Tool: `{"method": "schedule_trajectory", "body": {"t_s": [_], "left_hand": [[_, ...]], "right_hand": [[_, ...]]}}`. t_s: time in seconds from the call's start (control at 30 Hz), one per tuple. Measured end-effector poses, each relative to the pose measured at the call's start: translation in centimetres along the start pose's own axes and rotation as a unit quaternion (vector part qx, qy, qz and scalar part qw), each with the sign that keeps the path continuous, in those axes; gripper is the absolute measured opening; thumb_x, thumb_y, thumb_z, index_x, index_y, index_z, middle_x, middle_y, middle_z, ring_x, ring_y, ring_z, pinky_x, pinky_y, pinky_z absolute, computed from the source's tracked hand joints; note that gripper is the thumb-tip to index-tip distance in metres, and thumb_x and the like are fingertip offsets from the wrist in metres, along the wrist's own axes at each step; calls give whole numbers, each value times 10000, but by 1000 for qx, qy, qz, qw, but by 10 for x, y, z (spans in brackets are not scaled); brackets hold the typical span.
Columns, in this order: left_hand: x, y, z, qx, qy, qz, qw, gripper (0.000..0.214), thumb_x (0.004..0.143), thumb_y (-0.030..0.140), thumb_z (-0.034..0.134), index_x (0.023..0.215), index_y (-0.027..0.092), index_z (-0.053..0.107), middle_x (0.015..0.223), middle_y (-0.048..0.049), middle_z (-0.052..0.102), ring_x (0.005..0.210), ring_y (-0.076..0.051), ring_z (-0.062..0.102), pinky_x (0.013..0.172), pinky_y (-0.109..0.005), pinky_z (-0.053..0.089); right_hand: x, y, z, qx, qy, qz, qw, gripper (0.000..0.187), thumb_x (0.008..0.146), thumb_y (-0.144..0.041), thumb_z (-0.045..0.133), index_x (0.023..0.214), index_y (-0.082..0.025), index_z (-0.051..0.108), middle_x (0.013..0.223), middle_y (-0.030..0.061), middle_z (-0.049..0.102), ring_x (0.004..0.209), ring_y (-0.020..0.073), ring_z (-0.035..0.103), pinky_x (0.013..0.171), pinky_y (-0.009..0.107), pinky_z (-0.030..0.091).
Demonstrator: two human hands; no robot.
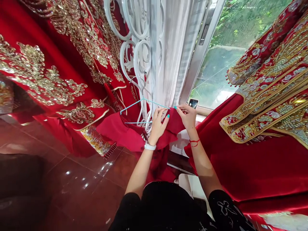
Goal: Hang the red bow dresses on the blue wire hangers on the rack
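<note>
A plain red cloth (120,131) hangs over a thin light-blue wire hanger (134,104) in front of me. My left hand (157,123) pinches the cloth at the hanger's right arm, its fingers closed on the fabric. My right hand (187,115) grips the same cloth just to the right, fingertips pressed on its top edge. The hanger's hook reaches up toward a white ornate rack (137,54). A white band is on my left wrist and a red string is on my right wrist.
Red garments with gold embroidery (55,70) hang at the left, and another beaded one (269,96) at the right. White curtain (173,48) and a window (231,41) lie ahead. A phone (193,103) rests on the sill. The floor (79,183) is glossy dark red tile.
</note>
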State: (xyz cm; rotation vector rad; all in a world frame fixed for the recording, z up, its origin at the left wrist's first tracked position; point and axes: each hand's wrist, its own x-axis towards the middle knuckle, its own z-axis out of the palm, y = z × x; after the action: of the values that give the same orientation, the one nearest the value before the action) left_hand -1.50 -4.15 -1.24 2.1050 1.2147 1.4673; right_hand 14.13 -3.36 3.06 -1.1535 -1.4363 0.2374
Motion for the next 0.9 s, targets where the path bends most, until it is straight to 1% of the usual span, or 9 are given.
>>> {"method": "schedule_trajectory", "body": {"t_s": [0.1,0.23,0.33,0.43,0.57,0.63,0.7,0.8,0.9], "left_hand": [[-18,0,4,6,-17,-11,1000,404,1007,353,546,1390,227,568,1364,-136,656,1281,-269,622,1114,-432,485],[-21,-10,11,-24,-52,-77,995,356,1035,313,464,1341,200,605,1294,-153,713,1162,-289,697,1043,-457,531],[-17,-13,9,-92,-63,-77,991,327,1017,301,481,1283,186,633,1280,-154,716,1192,-277,681,1066,-446,523],[-25,-6,-3,-117,-28,-56,991,326,1017,290,457,1275,204,636,1329,-139,681,1245,-243,647,1078,-409,516],[-47,3,-44,-25,166,-81,983,271,990,263,467,1195,226,639,1240,-115,676,1189,-238,643,1044,-418,521],[-51,0,-73,78,284,-116,949,289,940,248,533,1219,226,605,1248,-119,653,1241,-277,597,1098,-491,474],[-47,-9,-103,172,349,-147,909,484,871,260,632,1342,229,525,1383,-144,578,1383,-340,477,1183,-590,361],[-34,-33,-140,241,318,-165,902,667,799,269,706,1423,236,471,1496,-156,504,1492,-396,333,1230,-653,253],[-27,-55,-161,266,212,-158,927,436,866,237,600,1301,234,582,1373,-131,628,1382,-353,501,1203,-581,349]], "right_hand": [[-12,-1,1,-6,35,-14,999,227,885,-402,639,912,-220,771,959,60,790,831,189,699,825,340,572],[-37,-1,0,37,105,17,994,263,922,-388,568,1002,-219,753,1023,80,776,906,204,699,879,366,567],[-57,6,-5,72,112,64,989,276,913,-398,559,994,-208,741,1002,89,769,887,212,704,848,371,569],[-68,15,-13,62,107,96,988,278,891,-391,559,992,-199,734,996,92,765,872,211,702,803,354,562],[-63,15,-18,7,126,88,988,305,894,-390,561,1090,-209,709,1048,96,735,918,220,675,791,351,558],[-53,10,-12,-33,113,51,992,382,885,-392,602,1223,-226,664,1169,109,697,1044,248,649,902,404,551],[-42,4,3,-89,68,11,994,495,868,-395,652,1338,-249,605,1301,123,636,1189,285,592,1037,483,495],[-28,0,35,-188,4,-5,982,491,864,-361,679,1341,-261,619,1359,144,591,1273,341,519,1104,578,414],[-19,6,59,-252,-10,15,968,377,891,-215,590,1256,-235,681,1271,165,627,1251,355,501,1078,580,413]]}}
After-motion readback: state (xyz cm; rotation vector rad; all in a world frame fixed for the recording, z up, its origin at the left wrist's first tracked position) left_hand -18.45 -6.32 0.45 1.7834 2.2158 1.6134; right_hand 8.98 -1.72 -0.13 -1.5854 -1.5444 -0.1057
